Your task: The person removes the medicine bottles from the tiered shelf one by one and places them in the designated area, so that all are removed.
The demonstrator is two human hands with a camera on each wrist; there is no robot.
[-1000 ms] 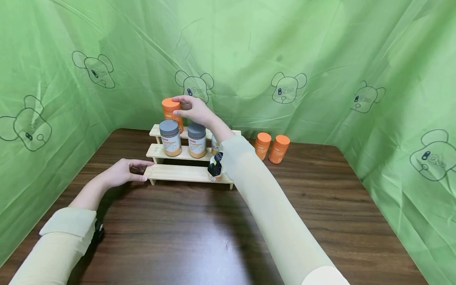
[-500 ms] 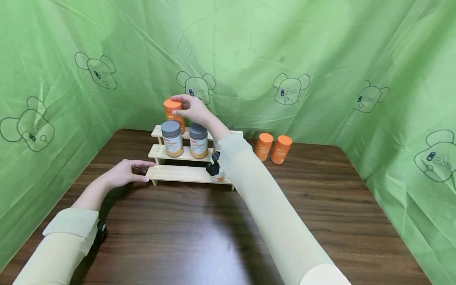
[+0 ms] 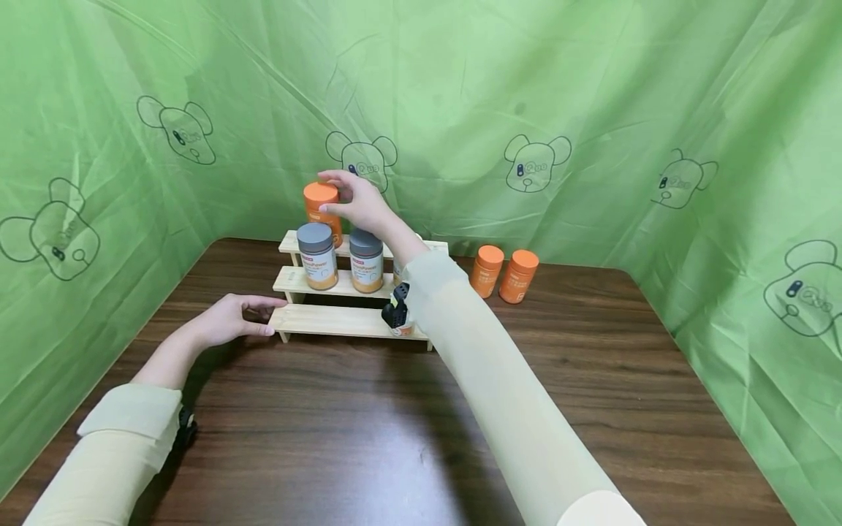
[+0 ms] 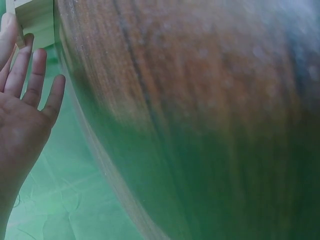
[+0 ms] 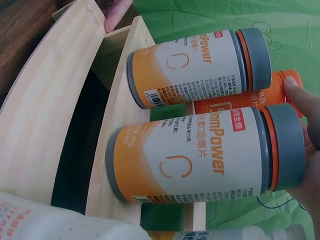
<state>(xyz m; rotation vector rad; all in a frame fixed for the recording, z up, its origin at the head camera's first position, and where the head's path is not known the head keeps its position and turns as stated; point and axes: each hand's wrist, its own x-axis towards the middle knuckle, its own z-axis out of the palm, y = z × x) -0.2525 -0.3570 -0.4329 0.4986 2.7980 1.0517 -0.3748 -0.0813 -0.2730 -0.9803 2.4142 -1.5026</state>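
Note:
On the left end of the top tier of a wooden three-tier shelf (image 3: 335,319) stands an upright orange bottle (image 3: 322,217). My right hand (image 3: 365,206) holds it by the lid, thumb in front and fingers over the far side; the right wrist view shows the thumb (image 5: 295,91) against the orange lid. My left hand (image 3: 225,319) grips the left end of the bottom tier between thumb and index finger, its other fingers (image 4: 37,75) extended. Two white-and-orange supplement bottles with grey lids, one on the left (image 5: 192,65) and one nearer (image 5: 200,155), stand on the middle tier.
A white bottle (image 5: 60,222) on the bottom tier and another bottle (image 5: 225,235) are partly hidden behind my right sleeve in the head view. Two orange bottles, one left (image 3: 487,272) and one right (image 3: 519,277), stand on the table right of the shelf. Green curtain (image 3: 447,88) encloses the table.
My right index finger has risen slightly at the orange lid. The orange bottle stays on the top tier, and my left hand keeps its hold on the shelf end.

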